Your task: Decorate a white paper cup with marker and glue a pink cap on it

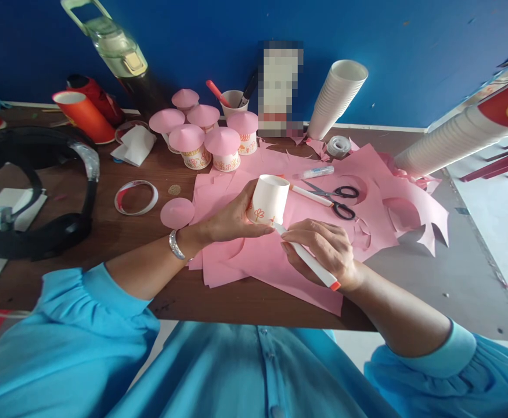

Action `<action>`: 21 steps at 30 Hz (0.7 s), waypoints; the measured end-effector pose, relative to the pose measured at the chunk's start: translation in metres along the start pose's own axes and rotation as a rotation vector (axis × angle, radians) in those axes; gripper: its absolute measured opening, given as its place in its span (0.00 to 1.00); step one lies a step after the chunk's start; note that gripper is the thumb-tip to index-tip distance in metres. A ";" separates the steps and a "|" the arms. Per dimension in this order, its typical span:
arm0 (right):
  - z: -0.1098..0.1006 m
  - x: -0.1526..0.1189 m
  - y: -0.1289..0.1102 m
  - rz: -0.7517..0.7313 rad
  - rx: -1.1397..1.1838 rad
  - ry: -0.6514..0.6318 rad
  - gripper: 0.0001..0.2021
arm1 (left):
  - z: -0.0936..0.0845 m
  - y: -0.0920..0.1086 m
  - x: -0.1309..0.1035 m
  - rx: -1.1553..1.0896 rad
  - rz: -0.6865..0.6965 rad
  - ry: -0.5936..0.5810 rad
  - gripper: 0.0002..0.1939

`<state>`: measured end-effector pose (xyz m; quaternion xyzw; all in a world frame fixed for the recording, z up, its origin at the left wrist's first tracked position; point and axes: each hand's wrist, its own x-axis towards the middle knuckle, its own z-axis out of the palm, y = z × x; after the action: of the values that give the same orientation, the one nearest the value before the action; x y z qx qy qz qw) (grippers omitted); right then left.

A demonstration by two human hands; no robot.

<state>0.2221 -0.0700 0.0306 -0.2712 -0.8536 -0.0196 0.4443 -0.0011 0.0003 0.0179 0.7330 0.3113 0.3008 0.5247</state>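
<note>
The worktop (pixel 170 301) carries pink paper (pixel 258 258), which reaches near its front edge. Near the back edge stand cone-topped cups (pixel 226 159), a bottle (pixel 125 58) and a cup stack (pixel 339 96). Left of the paper lie a disc (pixel 177 213) and a tape roll (pixel 154 200).

Smooth, matt white paper cup (pixel 271 199)

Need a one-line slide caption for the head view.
Over pink paper, the left hand holds a flower-decorated white cup while the right hand wields a marker.

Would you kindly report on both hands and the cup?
Left hand holding cup. Right hand holding marker near cup's lower edge. Scissors beyond, seemingly not blocking.
</note>
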 end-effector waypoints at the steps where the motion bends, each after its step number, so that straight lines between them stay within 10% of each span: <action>1: 0.000 0.000 0.000 0.001 0.002 -0.002 0.13 | 0.000 0.000 0.000 0.001 -0.003 -0.003 0.42; 21: 0.000 -0.001 0.002 0.025 -0.013 0.008 0.12 | 0.000 0.004 0.001 -0.001 -0.001 -0.007 0.41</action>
<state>0.2232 -0.0686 0.0292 -0.2846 -0.8481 -0.0206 0.4464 -0.0002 -0.0001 0.0214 0.7337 0.3094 0.2981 0.5264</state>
